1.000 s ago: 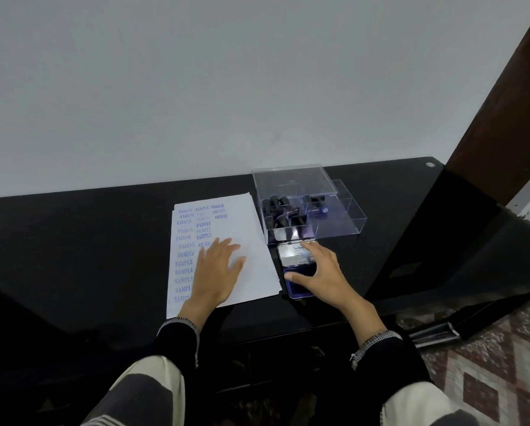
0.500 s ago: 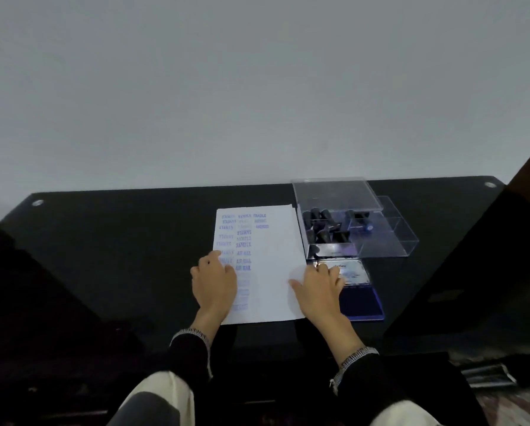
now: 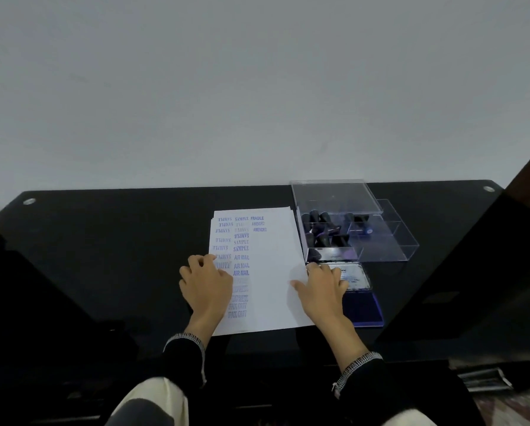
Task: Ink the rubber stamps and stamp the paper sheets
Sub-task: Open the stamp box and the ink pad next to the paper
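Your left hand (image 3: 206,284) rests on the left edge of the paper sheet (image 3: 269,272), fingers loosely curled on it. Your right hand (image 3: 322,289) presses its right edge, fingers spread flat. Just right of the sheet lies the open ink pad (image 3: 360,298); beyond the pad, the clear box (image 3: 380,241) holds the rubber stamps (image 3: 323,229).

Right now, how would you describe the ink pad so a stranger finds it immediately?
On the black table, look right of the paper sheet, just nearer than the clear stamp box. The ink pad lies open beside the right hand: the only flat, dark blue tray.
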The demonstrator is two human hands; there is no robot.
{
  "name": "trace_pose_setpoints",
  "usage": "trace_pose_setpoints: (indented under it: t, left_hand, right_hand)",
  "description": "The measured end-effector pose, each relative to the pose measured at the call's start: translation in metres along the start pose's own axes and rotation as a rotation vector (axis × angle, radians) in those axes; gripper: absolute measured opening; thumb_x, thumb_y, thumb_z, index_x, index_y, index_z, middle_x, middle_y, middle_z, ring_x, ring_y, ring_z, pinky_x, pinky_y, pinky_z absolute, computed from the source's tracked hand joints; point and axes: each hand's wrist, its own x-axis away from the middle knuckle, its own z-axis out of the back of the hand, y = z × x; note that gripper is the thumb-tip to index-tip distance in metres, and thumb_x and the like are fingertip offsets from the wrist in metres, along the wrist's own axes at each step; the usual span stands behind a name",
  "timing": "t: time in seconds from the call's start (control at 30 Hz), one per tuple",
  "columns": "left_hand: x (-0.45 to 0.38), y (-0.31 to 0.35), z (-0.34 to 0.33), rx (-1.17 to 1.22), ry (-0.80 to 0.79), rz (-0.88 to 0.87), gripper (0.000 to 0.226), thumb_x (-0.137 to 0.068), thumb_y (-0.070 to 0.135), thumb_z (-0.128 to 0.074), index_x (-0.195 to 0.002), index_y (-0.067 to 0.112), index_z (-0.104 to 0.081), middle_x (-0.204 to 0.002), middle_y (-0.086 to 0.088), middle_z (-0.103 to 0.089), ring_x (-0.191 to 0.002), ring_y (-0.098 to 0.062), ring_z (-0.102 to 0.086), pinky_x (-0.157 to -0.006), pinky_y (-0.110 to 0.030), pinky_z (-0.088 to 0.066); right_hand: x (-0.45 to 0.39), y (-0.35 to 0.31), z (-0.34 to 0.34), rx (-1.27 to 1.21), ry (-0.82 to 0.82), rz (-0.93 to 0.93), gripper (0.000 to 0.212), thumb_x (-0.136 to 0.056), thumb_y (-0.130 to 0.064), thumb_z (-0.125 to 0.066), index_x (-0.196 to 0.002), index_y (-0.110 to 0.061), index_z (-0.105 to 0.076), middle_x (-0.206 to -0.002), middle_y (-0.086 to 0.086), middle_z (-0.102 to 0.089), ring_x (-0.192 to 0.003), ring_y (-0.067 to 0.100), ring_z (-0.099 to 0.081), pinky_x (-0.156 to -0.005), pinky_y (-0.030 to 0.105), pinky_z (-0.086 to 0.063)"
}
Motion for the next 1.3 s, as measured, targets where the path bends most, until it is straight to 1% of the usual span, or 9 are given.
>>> trace_pose_setpoints:
  t: [0.17, 0.33, 0.47, 0.67, 0.83, 0.93, 1.03, 1.17, 1.3]
  left_hand:
    - [-0.01, -0.002, -0.005, -0.078, -0.026, -0.113, 0.044, -0.093, 0.029, -0.051, -0.135, 0.021, -0.049, -0.14, -0.001, -0.04, -0.12, -0.026, -0.04, -0.099, -0.04, -0.032]
    - [-0.019, -0.005, -0.004, -0.102, -0.052, -0.123, 0.046, -0.092, 0.032, -0.048, -0.137, 0.021, -0.046, -0.134, -0.001, -0.044, -0.118, -0.025, -0.041, -0.099, -0.042, -0.03]
    - [-0.036, -0.001, -0.001, -0.041, -0.073, -0.185, 0.041, -0.094, 0.03, -0.049, -0.134, 0.021, -0.049, -0.134, 0.0, -0.044, -0.12, -0.022, -0.04, -0.103, -0.042, -0.029]
    - [-0.075, 0.007, 0.004, 0.077, -0.254, -0.415, 0.032, -0.097, 0.02, -0.047, -0.129, 0.019, -0.053, -0.137, 0.0, -0.047, -0.124, -0.021, -0.042, -0.103, -0.038, -0.033]
    - [-0.113, 0.007, 0.004, 0.102, -0.315, -0.436, 0.032, -0.099, 0.019, -0.046, -0.129, 0.012, -0.054, -0.138, -0.005, -0.048, -0.126, -0.023, -0.044, -0.107, -0.041, -0.036]
    - [-0.126, 0.013, -0.002, 0.128, -0.33, -0.412, 0.035, -0.1, 0.023, -0.047, -0.132, 0.01, -0.052, -0.139, -0.008, -0.048, -0.126, -0.024, -0.045, -0.107, -0.039, -0.036]
    - [-0.138, 0.019, -0.01, 0.091, -0.294, -0.349, 0.038, -0.099, 0.028, -0.049, -0.133, 0.011, -0.05, -0.139, -0.009, -0.049, -0.126, -0.026, -0.046, -0.105, -0.039, -0.036]
    - [-0.143, 0.031, -0.014, 0.036, -0.176, -0.067, 0.049, -0.096, 0.032, -0.053, -0.136, 0.008, -0.039, -0.136, -0.018, -0.043, -0.123, -0.034, -0.042, -0.094, -0.044, -0.042]
    - [-0.131, 0.046, -0.013, 0.028, -0.25, 0.122, 0.075, -0.089, 0.034, -0.066, -0.143, 0.003, -0.024, -0.142, -0.022, -0.033, -0.126, -0.037, -0.039, -0.09, -0.043, -0.044]
  right_hand:
    - [-0.004, -0.002, 0.001, -0.1, 0.055, 0.053, 0.037, -0.096, -0.029, -0.054, -0.127, -0.008, -0.052, -0.124, 0.009, -0.057, -0.117, 0.026, -0.047, -0.096, 0.035, -0.038]
    - [-0.004, -0.004, -0.003, -0.043, 0.023, 0.123, 0.042, -0.095, -0.032, -0.057, -0.131, -0.012, -0.05, -0.13, 0.004, -0.05, -0.123, 0.021, -0.041, -0.102, 0.031, -0.031]
    - [-0.001, -0.007, -0.005, -0.351, -0.186, 0.294, 0.046, -0.09, -0.031, -0.065, -0.132, -0.015, -0.053, -0.128, -0.003, -0.047, -0.123, 0.011, -0.039, -0.096, 0.015, -0.029]
    - [0.004, 0.005, -0.013, -0.322, -0.293, 0.429, 0.048, -0.084, -0.038, -0.07, -0.127, -0.02, -0.058, -0.128, -0.009, -0.05, -0.123, 0.005, -0.039, -0.099, 0.013, -0.028]
    - [0.013, 0.015, -0.01, -0.299, -0.36, 0.453, 0.074, -0.07, -0.056, -0.075, -0.133, -0.027, -0.051, -0.141, -0.017, -0.035, -0.132, -0.004, -0.026, -0.111, 0.016, -0.017]
    - [0.014, 0.013, -0.007, -0.261, -0.389, 0.484, 0.088, -0.061, -0.066, -0.075, -0.136, -0.03, -0.047, -0.143, -0.019, -0.03, -0.135, -0.004, -0.022, -0.114, 0.019, -0.016]
    - [0.011, 0.008, -0.006, -0.281, -0.338, 0.448, 0.08, -0.068, -0.063, -0.072, -0.135, -0.027, -0.048, -0.137, -0.019, -0.032, -0.133, -0.002, -0.023, -0.113, 0.021, -0.021]
    - [0.002, -0.008, -0.012, -0.191, -0.01, 0.219, 0.059, -0.09, -0.046, -0.058, -0.137, -0.012, -0.043, -0.139, 0.001, -0.037, -0.129, 0.017, -0.032, -0.104, 0.026, -0.035]
    - [-0.005, -0.026, -0.019, 0.01, 0.0, 0.021, 0.063, -0.093, -0.044, -0.055, -0.135, -0.002, -0.035, -0.136, 0.015, -0.037, -0.121, 0.027, -0.035, -0.101, 0.029, -0.03]
